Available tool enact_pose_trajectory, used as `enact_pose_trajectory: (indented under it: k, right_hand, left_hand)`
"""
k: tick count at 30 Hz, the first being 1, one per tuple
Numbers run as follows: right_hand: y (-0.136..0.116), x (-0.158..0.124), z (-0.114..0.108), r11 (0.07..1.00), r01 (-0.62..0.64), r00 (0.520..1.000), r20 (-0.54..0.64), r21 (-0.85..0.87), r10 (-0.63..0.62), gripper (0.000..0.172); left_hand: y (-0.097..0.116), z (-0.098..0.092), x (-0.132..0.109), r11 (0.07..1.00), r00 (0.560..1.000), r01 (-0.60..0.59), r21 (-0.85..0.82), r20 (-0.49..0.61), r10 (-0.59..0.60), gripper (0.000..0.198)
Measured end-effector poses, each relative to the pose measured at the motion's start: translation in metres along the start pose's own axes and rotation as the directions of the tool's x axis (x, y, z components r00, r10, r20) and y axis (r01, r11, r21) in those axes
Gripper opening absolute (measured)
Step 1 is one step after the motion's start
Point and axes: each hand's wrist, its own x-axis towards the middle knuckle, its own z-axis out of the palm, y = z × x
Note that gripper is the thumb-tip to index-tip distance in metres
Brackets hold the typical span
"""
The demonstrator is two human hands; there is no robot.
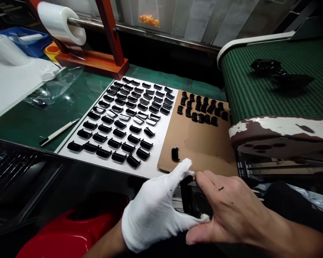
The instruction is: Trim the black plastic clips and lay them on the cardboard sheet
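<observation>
My left hand, in a white glove, grips a black glossy plastic part by its two ends, between thumb and fingers. Bare, my right hand curves around the same part from the right, its thumb and fingers meeting the gloved fingertips. Some of the contact is hidden. Just beyond the hands, a single small black part lies on a brown cardboard sheet. Several more black parts cluster at that sheet's far end. Rows of similar parts cover the white board to the left.
A green conveyor belt carries dark glossy pieces at right. A pen lies on the green table at left. Behind stands a plastic film roll on a wooden stand. A red stool is below.
</observation>
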Motion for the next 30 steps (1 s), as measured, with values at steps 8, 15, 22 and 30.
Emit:
enact_pose_trajectory:
  k: [8, 15, 22, 30]
  right_hand:
    - [0.009, 0.003, 0.006, 0.993, 0.055, 0.997, -0.053, -0.103, -0.060, 0.078]
    - [0.015, 0.004, 0.010, 0.991, 0.081, 0.997, -0.007, -0.103, -0.083, 0.078]
    - [0.019, 0.004, 0.013, 0.983, 0.124, 0.992, -0.017, -0.132, -0.127, 0.081]
    - [0.023, 0.002, 0.018, 0.977, 0.167, 0.983, -0.057, -0.131, -0.176, 0.072]
  left_hand:
    - [0.001, 0.001, 0.009, 1.000, 0.999, 0.020, 0.017, -0.029, -0.019, 0.081]
    - [0.001, 0.005, 0.010, 0.989, 0.989, 0.146, -0.024, 0.006, -0.146, 0.072]
    - [0.000, 0.007, 0.011, 0.978, 0.978, 0.209, -0.010, 0.027, -0.209, 0.076]
    - [-0.003, 0.011, 0.013, 0.966, 0.966, 0.256, -0.017, 0.027, -0.256, 0.072]
